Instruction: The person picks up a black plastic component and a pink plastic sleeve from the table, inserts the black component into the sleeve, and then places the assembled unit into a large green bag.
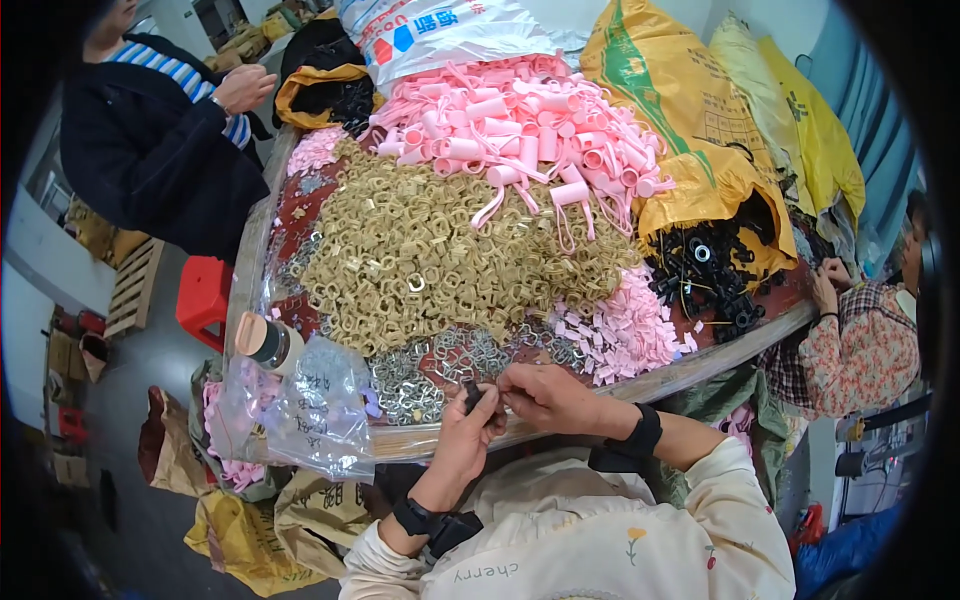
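Observation:
Over the table's front edge, my left hand [464,432] is closed on a small black part [472,394], which sticks up by the thumb. Close beside it on the right, my right hand [545,398] has its fingertips pinched together; whatever is between them is too small to make out. Just beyond both hands lie loose silver metal links [415,380]. A broad heap of tan ring-shaped pieces [410,250] fills the table's middle. Small pink pieces [625,330] are piled to the right of the links.
Pink tubes with straps [530,120] are heaped at the back. An orange sack [690,90] spills black parts [705,270] at right. A bottle [270,342] and a clear bag [320,410] sit front left. One person [150,150] stands left; another [860,340] works at right.

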{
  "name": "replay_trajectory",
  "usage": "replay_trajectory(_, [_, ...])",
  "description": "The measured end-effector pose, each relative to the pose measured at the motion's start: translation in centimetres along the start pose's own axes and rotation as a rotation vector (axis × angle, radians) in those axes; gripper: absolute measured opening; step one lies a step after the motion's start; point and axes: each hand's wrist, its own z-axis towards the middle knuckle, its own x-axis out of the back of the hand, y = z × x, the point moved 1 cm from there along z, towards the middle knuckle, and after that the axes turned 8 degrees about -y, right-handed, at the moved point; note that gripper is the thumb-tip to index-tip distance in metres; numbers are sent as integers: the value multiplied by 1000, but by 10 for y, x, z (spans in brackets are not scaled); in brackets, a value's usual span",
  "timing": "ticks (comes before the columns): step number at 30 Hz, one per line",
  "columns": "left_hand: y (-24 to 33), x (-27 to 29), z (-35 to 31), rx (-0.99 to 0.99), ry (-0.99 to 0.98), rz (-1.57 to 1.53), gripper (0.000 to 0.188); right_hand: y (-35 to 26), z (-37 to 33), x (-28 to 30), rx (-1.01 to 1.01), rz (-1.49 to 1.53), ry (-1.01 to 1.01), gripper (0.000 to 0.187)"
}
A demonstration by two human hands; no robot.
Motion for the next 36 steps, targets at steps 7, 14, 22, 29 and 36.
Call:
replay_trajectory(7, [8, 4, -4, 83, -248, -347, 31, 2, 1, 2, 85, -228, -4, 9])
replay_trajectory(14, [2, 15, -11, 39, -218, -186, 31, -11, 4, -3, 235, -537, 52, 13])
replay_trajectory(22, [0, 12, -15, 64, -165, -100, 31, -14, 8, -9, 235, -610, -64, 13])
replay_trajectory(29, [-1, 12, -19, 120, -177, -63, 31, -8, 11, -11, 148, -486, -88, 7])
replay_trajectory(36, [5, 20, -23, 120, -164, -71, 31, -8, 23, -17, 198, -478, -81, 6])
